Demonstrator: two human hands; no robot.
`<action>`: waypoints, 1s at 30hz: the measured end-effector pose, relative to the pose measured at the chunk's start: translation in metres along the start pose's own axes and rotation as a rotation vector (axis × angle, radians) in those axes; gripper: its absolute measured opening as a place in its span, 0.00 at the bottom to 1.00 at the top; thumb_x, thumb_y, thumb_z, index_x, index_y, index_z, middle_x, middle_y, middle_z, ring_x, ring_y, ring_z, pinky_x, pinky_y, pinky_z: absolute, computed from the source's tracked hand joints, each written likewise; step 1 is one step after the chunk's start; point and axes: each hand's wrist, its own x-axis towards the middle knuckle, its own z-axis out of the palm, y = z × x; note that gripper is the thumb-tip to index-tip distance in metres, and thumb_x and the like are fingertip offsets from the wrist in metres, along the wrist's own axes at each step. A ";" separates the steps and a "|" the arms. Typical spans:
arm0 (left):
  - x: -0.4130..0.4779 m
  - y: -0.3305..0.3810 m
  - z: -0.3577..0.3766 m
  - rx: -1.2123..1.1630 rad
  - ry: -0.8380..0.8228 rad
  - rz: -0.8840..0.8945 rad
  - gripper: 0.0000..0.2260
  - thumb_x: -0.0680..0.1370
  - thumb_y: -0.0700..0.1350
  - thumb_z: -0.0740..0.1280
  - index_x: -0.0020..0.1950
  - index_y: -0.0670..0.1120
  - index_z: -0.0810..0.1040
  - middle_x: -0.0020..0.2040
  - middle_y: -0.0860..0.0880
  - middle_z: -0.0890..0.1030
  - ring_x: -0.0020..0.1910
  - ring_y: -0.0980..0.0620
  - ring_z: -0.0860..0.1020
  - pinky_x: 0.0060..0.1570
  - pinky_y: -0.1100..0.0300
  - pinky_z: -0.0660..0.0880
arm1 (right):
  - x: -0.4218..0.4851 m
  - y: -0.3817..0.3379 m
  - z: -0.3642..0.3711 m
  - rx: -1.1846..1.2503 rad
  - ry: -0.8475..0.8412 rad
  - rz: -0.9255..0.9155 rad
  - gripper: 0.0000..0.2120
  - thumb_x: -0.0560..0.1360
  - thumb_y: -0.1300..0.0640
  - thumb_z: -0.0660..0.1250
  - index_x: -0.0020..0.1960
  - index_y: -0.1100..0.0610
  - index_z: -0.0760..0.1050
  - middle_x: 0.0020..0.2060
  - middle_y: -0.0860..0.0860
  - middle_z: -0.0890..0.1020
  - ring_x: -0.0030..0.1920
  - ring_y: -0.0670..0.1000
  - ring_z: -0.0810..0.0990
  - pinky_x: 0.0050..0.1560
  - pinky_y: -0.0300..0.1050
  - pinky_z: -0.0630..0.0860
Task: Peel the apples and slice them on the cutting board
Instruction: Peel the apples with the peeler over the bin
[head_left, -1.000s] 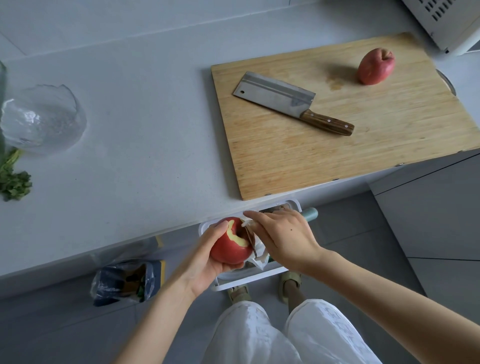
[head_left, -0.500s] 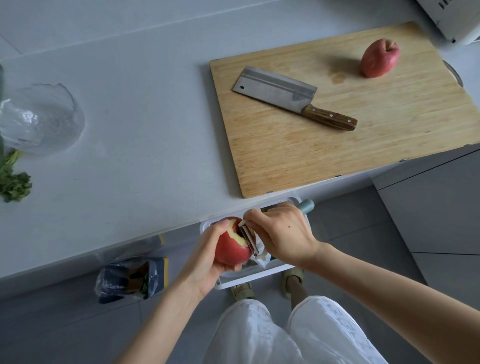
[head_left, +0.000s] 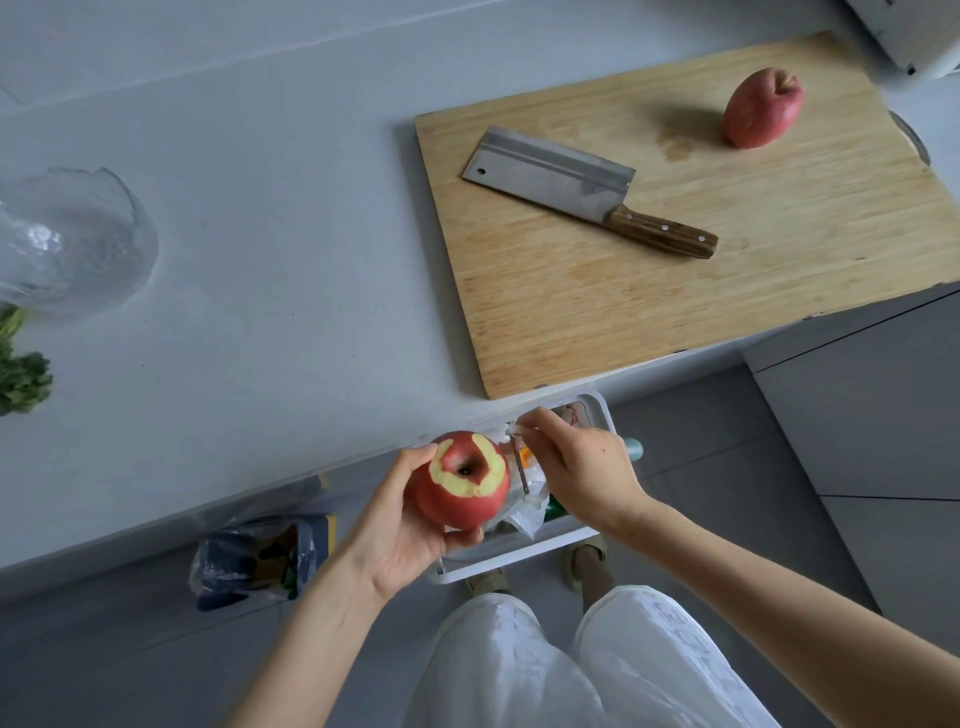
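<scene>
Left hand: the left hand (head_left: 400, 525) cups the apple (head_left: 462, 480) from below and from 9 o'clock, thumb on its upper left side, fingers wrapped under it; closed on the fruit.
Apple: red, stem hollow facing up, with a pale ring of bare flesh peeled around the hollow; the rest of the skin is on. It is held over the near edge of the counter (head_left: 270, 260), above the bin (head_left: 519, 551).
Right hand: the right hand (head_left: 587, 473) is at 3 o'clock of the apple, fingers closed around a peeler (head_left: 519, 470). The blade hangs just beside the apple's right side; whether it touches the skin cannot be told.
Peeler: thin metal blade pointing down, a pale green handle end sticking out past the hand at 3 o'clock.
Bin: white, open, on the floor under both hands, with crumpled plastic and scraps inside.
Board: the board (head_left: 649, 291) lies on the counter at 1 o'clock of the hands, its near edge reaching the counter's edge.
Second apple: a whole unpeeled apple (head_left: 761, 109) sits on the board's far right part.
Cleaver: the cleaver (head_left: 550, 174) lies flat on the board, blade toward 10 o'clock, wooden handle toward 4 o'clock, well apart from the second apple.
Bowl: a clear glass bowl (head_left: 67, 239) on the counter at 9 o'clock.
Herbs: green herbs (head_left: 21, 379) just below the bowl at the left edge.
Bag: a dark plastic bag (head_left: 254, 561) on the floor at 8 o'clock of the apple.
</scene>
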 end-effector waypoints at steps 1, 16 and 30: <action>0.001 0.000 -0.001 0.018 0.001 -0.008 0.19 0.69 0.51 0.67 0.56 0.43 0.78 0.50 0.37 0.80 0.41 0.41 0.80 0.28 0.54 0.76 | 0.000 -0.004 -0.002 0.035 0.019 -0.018 0.21 0.77 0.43 0.49 0.49 0.54 0.76 0.26 0.48 0.77 0.25 0.51 0.72 0.27 0.45 0.67; 0.002 0.006 0.010 0.188 -0.031 -0.067 0.19 0.65 0.42 0.67 0.55 0.40 0.76 0.45 0.36 0.82 0.45 0.38 0.79 0.29 0.55 0.77 | -0.001 -0.024 -0.013 -0.137 0.141 -0.354 0.03 0.73 0.62 0.66 0.44 0.57 0.78 0.24 0.46 0.73 0.24 0.52 0.67 0.28 0.46 0.67; -0.006 0.029 0.006 0.430 -0.311 -0.184 0.26 0.58 0.44 0.71 0.56 0.41 0.78 0.50 0.33 0.80 0.42 0.34 0.80 0.24 0.61 0.71 | -0.006 -0.003 0.017 -0.141 -0.036 -0.077 0.13 0.77 0.51 0.56 0.46 0.53 0.78 0.29 0.48 0.79 0.30 0.51 0.78 0.31 0.39 0.64</action>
